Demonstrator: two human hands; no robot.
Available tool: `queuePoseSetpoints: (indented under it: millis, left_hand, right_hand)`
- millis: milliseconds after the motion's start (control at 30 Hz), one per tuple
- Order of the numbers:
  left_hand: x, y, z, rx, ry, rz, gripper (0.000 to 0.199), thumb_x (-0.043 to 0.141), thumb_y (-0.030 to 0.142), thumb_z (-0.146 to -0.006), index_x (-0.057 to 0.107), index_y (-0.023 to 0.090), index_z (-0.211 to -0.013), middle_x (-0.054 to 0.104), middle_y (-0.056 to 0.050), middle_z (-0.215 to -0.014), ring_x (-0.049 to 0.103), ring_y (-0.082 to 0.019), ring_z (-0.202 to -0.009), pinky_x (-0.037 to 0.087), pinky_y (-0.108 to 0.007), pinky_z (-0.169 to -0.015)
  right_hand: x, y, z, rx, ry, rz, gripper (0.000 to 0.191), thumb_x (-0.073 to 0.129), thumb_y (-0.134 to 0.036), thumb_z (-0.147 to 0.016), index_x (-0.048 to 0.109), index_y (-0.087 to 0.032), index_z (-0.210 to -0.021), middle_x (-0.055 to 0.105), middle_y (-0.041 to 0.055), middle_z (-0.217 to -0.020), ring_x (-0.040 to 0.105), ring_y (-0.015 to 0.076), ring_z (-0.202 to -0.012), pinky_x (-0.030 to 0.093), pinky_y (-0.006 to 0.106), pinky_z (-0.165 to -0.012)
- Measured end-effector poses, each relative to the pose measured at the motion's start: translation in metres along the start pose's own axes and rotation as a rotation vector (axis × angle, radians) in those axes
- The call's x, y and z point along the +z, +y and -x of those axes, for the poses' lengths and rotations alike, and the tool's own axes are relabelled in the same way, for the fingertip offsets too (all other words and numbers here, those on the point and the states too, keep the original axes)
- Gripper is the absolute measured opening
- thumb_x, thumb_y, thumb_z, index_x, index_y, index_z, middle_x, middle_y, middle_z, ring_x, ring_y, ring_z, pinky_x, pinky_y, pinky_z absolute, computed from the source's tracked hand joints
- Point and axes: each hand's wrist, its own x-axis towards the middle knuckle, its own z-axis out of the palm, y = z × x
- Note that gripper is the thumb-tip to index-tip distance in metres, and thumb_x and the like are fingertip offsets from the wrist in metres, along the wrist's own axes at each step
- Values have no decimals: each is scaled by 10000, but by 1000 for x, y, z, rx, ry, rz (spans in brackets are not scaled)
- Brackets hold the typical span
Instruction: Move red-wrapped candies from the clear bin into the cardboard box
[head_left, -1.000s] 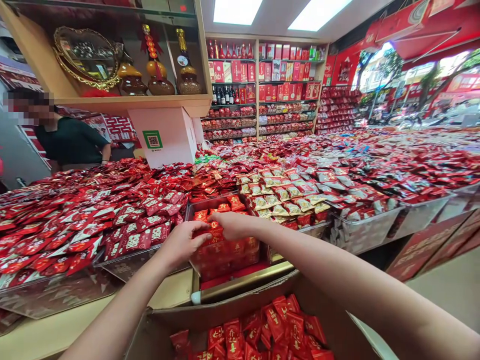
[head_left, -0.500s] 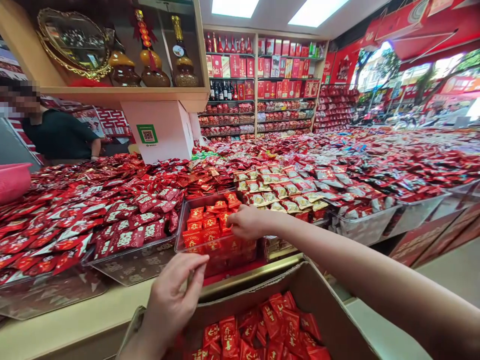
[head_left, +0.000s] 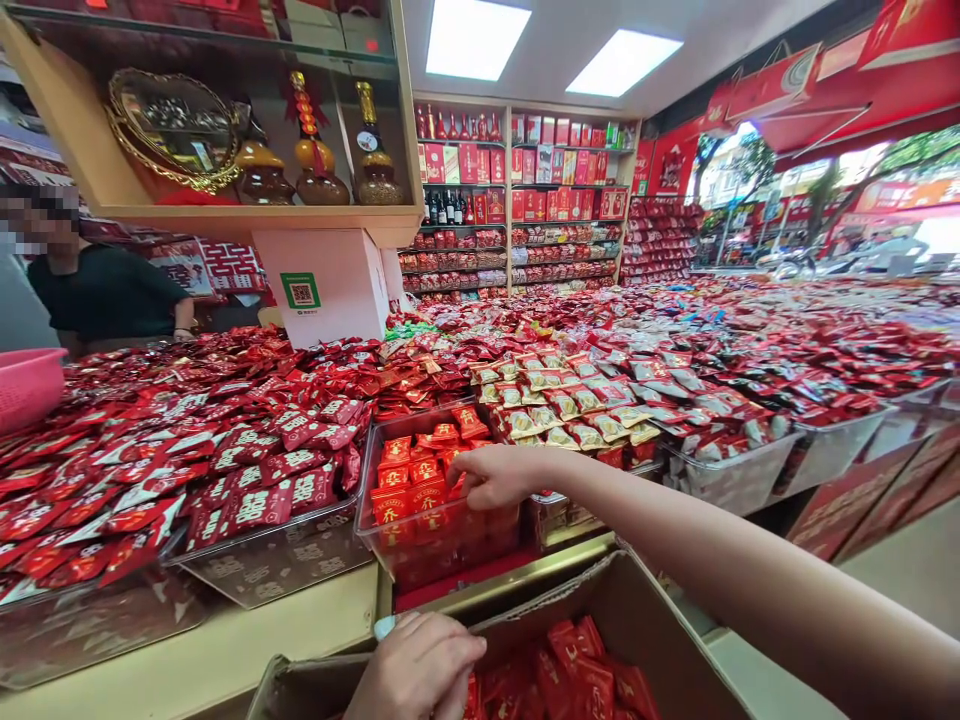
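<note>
My right hand [head_left: 495, 477] reaches into a clear plastic bin [head_left: 442, 550], its index finger stretched over the red packets and its other fingers curled. It seems to pinch a red packet [head_left: 454, 478] at the bin's right side; the fingertips are partly hidden. Rows of red packets with gold print [head_left: 409, 490] stand in that bin. My left hand [head_left: 424, 665] is over the open cardboard box [head_left: 637, 620], knuckles up and fingers bent together. What those fingers hold, if anything, is hidden. Loose red packets [head_left: 574, 670] lie in the box.
Bins of maroon packets [head_left: 270, 490] stand to the left and cream packets [head_left: 555, 400] to the right. A white post with a QR code [head_left: 322, 285] rises behind, below a display cabinet [head_left: 225, 212]. A person [head_left: 109, 285] stands at the far left beyond a pink basket [head_left: 30, 388].
My left hand has moved down and right, from beside the bin to over the cardboard box. My right hand stays at the bin, its index finger now straighter. The view has tilted up slightly.
</note>
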Motion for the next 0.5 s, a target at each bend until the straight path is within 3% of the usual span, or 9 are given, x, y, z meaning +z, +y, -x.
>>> queuePoseSetpoints:
  millis: [267,400,433,500]
  left_hand:
    - [4,-5,7,-20,-34,8,321,454,14,-711,498,217,-956,653,-52,-743,605,-162,-662,489,-264,-596]
    - [7,-6,12,-59,-94,55,304,427,15,-708,525,201,-927,652,-53,-723,602,-160,-652,480,-254,-584]
    - [8,-6,12,-73,-132,63,302,423,15,-704,535,201,-913,657,-47,-715,603,-159,-645,475,-253,-576]
    - [10,-5,12,-86,-222,59,300,423,22,-700,555,209,-894,670,-31,-712,610,-162,-637,459,-263,-563]
  right_hand:
    - [1,5,1,-52,40,-3,450,485,-179,-660,483,-138,-1108,637,64,-917,572,146,-721,409,208,-570]
    - [-10,-10,30,-93,291,34,335,473,-163,-690,559,-138,-1013,628,65,-941,565,165,-815,411,240,-689]
    - [-8,-14,39,-110,300,8,284,465,-165,-703,587,-142,-958,637,52,-898,569,153,-791,412,229,-681]
    - [10,-20,55,-173,121,-114,222,460,-172,-720,623,-164,-870,648,11,-794,578,117,-711,417,187,-624]
